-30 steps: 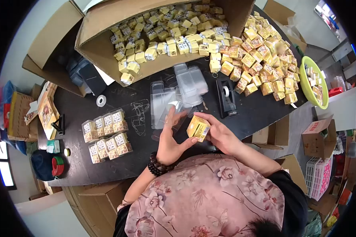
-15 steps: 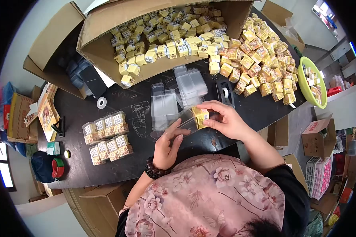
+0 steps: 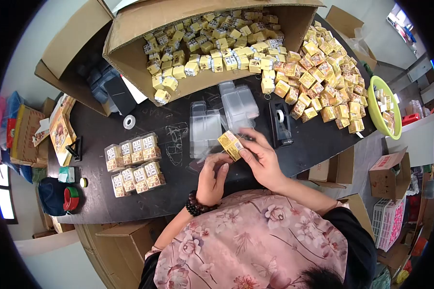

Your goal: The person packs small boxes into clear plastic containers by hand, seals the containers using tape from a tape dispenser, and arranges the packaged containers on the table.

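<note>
A small yellow box is between my two hands, just in front of the clear plastic sleeves. My right hand grips its right side between thumb and fingers. My left hand is closed at the lower left of the box, its fingers curled around a clear plastic sleeve that is hard to make out. To the left, two rows of packed clear cases stand on the black table.
Yellow-white keychain cubes fill a tipped carton. A heap of yellow boxes lies at the right, beside a green basin. A tape dispenser stands right of the sleeves; a tape roll lies at left.
The yellow box and clear sleeve have come together between my hands. The box has since turned and tilted, and my right hand has moved slightly left with it.
</note>
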`<state>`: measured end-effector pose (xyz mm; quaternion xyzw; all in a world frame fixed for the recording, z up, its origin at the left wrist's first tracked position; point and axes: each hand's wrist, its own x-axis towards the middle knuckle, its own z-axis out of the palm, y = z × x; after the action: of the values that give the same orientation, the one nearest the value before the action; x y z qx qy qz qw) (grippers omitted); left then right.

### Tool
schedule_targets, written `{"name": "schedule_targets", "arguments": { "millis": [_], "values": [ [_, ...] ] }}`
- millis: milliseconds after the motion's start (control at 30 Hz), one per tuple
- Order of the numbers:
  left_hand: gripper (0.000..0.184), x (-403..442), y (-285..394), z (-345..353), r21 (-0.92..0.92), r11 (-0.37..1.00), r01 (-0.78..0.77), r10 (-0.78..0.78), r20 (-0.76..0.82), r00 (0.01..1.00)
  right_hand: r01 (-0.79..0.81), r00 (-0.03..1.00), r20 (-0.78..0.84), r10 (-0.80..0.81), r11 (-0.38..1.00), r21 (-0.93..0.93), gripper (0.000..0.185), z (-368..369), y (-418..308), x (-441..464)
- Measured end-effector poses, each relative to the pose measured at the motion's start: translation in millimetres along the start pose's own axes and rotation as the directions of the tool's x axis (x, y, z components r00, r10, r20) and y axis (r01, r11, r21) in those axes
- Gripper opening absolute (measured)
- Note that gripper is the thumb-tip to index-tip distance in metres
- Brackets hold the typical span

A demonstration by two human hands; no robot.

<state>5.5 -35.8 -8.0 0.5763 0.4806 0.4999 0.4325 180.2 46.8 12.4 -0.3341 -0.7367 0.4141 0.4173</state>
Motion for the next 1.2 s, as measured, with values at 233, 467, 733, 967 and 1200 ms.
{"name": "schedule_targets", "arguments": {
  "millis": [233, 467, 733, 967, 1200],
  "values": [
    [0.050, -3.0, 20.3, -10.6, -0.234, 0.959, 0.161, -0.070, 0.355, 0.932, -0.385, 0.862, 0.183, 0.474, 0.373, 0.844, 0.053, 8.3, 18.0, -5.0],
    [0.059, 0.8, 18.4, -25.2, -0.100, 0.993, 0.054, -0.057, -0.028, 0.998, -0.326, 0.933, 0.307, 0.190, 0.809, 0.489, 0.032, 4.2, 17.8, -5.2],
    [0.056, 6.8, 10.7, -41.6, -0.111, 0.967, 0.228, -0.205, 0.187, 0.961, -0.253, 0.918, 0.390, 0.079, 0.871, 0.421, 0.021, 3.1, 19.3, -2.1],
    [0.054, 2.0, 8.4, -26.1, -0.285, 0.958, 0.018, -0.037, -0.063, 0.997, -0.409, 0.901, 0.381, 0.205, 0.692, 0.595, 0.012, 4.4, 10.0, 16.0],
    [0.057, 3.9, 20.3, -31.3, -0.010, 0.999, 0.053, -0.053, -0.014, 0.998, -0.354, 0.908, 0.374, 0.190, 0.826, 0.439, 0.011, 8.6, 7.3, 18.0]
  ]
}}
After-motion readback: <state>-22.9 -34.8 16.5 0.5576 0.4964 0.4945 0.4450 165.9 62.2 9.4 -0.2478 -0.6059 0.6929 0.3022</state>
